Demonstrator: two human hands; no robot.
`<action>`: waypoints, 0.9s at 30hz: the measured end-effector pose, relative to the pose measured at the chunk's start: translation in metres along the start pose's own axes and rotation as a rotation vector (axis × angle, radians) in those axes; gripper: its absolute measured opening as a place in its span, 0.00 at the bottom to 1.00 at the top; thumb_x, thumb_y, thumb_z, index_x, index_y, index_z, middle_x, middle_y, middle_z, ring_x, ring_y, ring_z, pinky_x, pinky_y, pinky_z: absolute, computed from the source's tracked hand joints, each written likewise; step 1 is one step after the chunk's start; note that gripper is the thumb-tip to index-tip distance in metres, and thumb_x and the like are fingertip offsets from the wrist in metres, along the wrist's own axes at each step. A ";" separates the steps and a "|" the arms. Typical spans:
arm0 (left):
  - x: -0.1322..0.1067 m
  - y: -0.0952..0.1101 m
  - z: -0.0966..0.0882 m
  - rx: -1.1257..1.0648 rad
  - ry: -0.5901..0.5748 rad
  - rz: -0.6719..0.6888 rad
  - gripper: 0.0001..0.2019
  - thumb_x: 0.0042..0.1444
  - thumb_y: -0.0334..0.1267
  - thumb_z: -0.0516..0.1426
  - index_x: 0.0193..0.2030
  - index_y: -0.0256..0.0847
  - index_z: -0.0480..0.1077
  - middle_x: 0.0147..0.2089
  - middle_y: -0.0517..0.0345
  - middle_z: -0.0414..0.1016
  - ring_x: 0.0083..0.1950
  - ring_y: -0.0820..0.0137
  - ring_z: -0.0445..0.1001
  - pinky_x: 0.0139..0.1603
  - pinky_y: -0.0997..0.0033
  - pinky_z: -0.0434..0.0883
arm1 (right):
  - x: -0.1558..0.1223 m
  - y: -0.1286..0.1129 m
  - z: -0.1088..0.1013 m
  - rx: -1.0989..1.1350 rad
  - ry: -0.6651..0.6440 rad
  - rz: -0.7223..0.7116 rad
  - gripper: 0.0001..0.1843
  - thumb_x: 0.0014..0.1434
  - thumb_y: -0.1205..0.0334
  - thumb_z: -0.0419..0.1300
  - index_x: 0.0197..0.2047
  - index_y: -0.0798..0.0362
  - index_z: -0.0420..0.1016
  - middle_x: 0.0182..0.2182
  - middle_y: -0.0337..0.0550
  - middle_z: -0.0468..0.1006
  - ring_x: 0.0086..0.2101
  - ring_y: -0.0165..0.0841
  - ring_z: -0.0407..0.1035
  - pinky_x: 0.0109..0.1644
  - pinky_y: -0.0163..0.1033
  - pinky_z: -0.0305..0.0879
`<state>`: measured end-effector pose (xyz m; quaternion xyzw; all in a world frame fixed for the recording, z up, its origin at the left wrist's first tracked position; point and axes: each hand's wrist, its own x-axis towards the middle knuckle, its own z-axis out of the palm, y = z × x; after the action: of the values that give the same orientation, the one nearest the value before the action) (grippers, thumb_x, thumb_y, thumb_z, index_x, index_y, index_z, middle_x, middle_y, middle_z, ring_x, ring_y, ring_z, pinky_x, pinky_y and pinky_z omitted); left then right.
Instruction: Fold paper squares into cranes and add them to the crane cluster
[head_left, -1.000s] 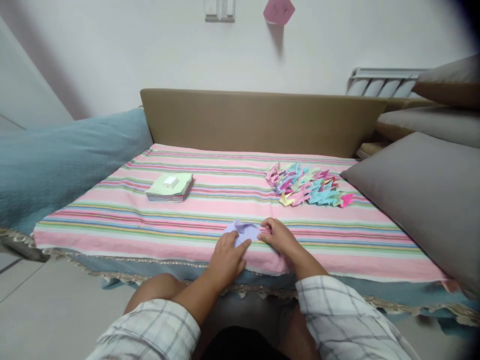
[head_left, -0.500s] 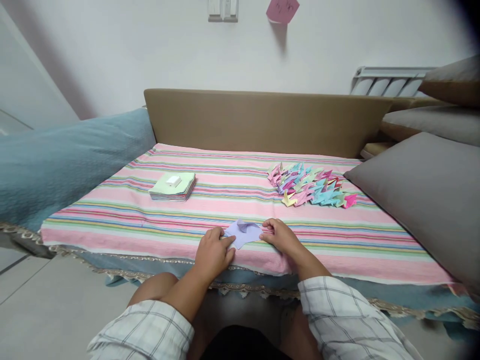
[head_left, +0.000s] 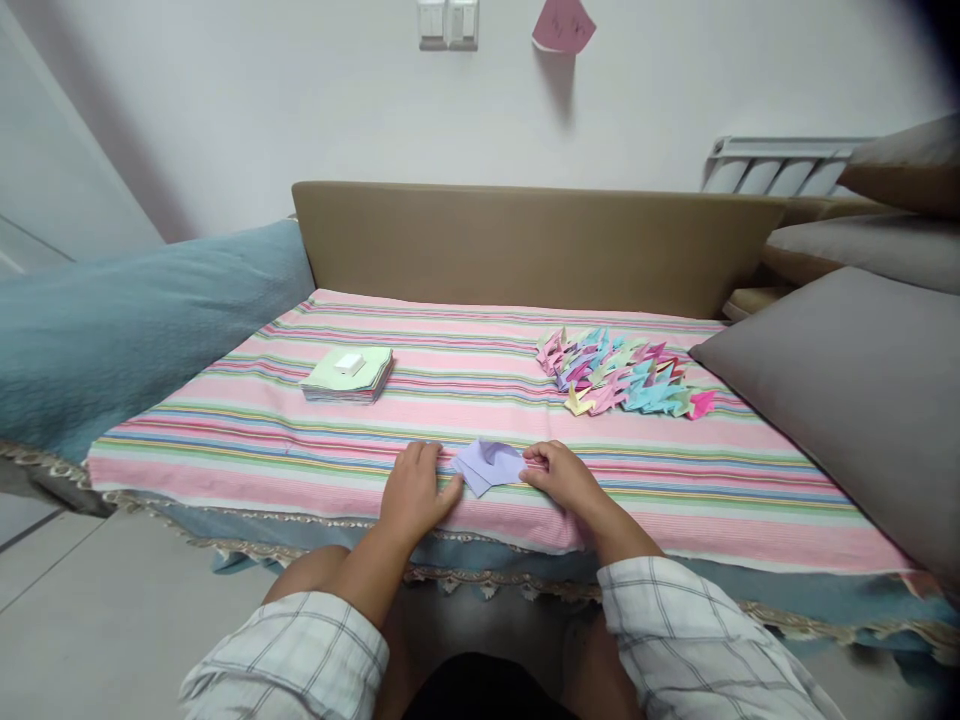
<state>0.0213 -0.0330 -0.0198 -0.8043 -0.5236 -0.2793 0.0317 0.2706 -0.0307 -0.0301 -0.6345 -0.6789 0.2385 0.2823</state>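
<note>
A partly folded sheet of lilac paper (head_left: 487,468) lies near the front edge of the striped cloth, with one flap standing up in its middle. At its left corner is my left hand (head_left: 415,492), fingers apart and thumb tip close to the paper; whether the thumb touches it I cannot tell. My right hand (head_left: 561,474) pinches the paper's right corner between thumb and fingers. Farther back on the right sits a cluster of folded paper cranes (head_left: 626,372) in pink, blue, yellow and purple.
On the left, a stack of square paper (head_left: 347,376) has a small white block (head_left: 349,364) on top. The striped cloth (head_left: 450,335) covers the seat. Grey cushions (head_left: 832,370) rise on the right, a blue-covered armrest (head_left: 165,310) on the left, a brown backrest (head_left: 525,245) behind.
My left hand has drawn back to the left, its fingers coming off the lilac paper. My right hand stays at the right corner. The view has tilted slightly.
</note>
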 end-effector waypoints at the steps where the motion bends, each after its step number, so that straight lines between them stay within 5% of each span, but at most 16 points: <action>1: -0.001 0.003 -0.001 -0.034 0.041 0.037 0.14 0.52 0.40 0.55 0.45 0.36 0.67 0.41 0.48 0.67 0.44 0.60 0.66 0.46 0.59 0.66 | 0.000 -0.002 0.000 0.001 -0.002 -0.006 0.14 0.46 0.61 0.63 0.38 0.54 0.74 0.37 0.45 0.71 0.38 0.34 0.67 0.42 0.37 0.60; 5: -0.008 0.022 0.006 -0.137 0.008 0.382 0.07 0.57 0.35 0.51 0.39 0.40 0.69 0.38 0.53 0.70 0.40 0.66 0.68 0.42 0.65 0.67 | -0.002 -0.007 0.000 -0.007 -0.031 -0.006 0.08 0.49 0.58 0.60 0.32 0.53 0.73 0.29 0.39 0.71 0.30 0.31 0.66 0.33 0.34 0.57; 8: -0.011 0.031 0.020 -0.098 -0.024 0.501 0.09 0.59 0.36 0.51 0.45 0.41 0.69 0.41 0.53 0.72 0.40 0.67 0.69 0.41 0.67 0.68 | -0.003 -0.009 0.003 0.080 -0.040 0.009 0.12 0.50 0.56 0.58 0.38 0.52 0.71 0.24 0.35 0.69 0.26 0.29 0.63 0.30 0.33 0.55; 16: -0.004 0.027 0.037 -0.024 -0.099 0.346 0.13 0.58 0.37 0.52 0.49 0.46 0.69 0.43 0.53 0.74 0.40 0.67 0.71 0.38 0.69 0.68 | -0.013 -0.024 0.012 0.465 -0.164 0.044 0.31 0.50 0.51 0.59 0.55 0.54 0.60 0.17 0.28 0.61 0.19 0.26 0.57 0.24 0.31 0.52; 21: 0.001 0.022 0.031 -0.145 -0.099 0.247 0.12 0.58 0.32 0.50 0.43 0.46 0.72 0.42 0.55 0.75 0.41 0.68 0.72 0.39 0.70 0.69 | -0.008 -0.019 0.006 0.478 -0.034 0.055 0.24 0.57 0.45 0.48 0.47 0.54 0.68 0.25 0.38 0.72 0.25 0.30 0.67 0.31 0.35 0.62; 24: 0.007 0.015 0.028 -0.286 -0.071 0.217 0.12 0.54 0.28 0.50 0.40 0.43 0.72 0.40 0.55 0.75 0.42 0.68 0.72 0.43 0.69 0.70 | -0.003 -0.009 0.005 0.354 0.098 0.032 0.18 0.55 0.51 0.51 0.44 0.53 0.70 0.32 0.41 0.75 0.33 0.33 0.69 0.39 0.37 0.65; 27: 0.013 0.008 0.026 -0.397 -0.079 0.197 0.13 0.50 0.24 0.50 0.38 0.41 0.71 0.39 0.54 0.74 0.43 0.68 0.72 0.44 0.68 0.69 | -0.001 -0.004 0.009 0.337 0.094 -0.023 0.17 0.53 0.57 0.54 0.46 0.53 0.69 0.37 0.44 0.74 0.37 0.33 0.69 0.43 0.38 0.66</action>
<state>0.0424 -0.0169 -0.0333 -0.8523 -0.3782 -0.3406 -0.1206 0.2617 -0.0322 -0.0341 -0.5809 -0.6224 0.3158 0.4188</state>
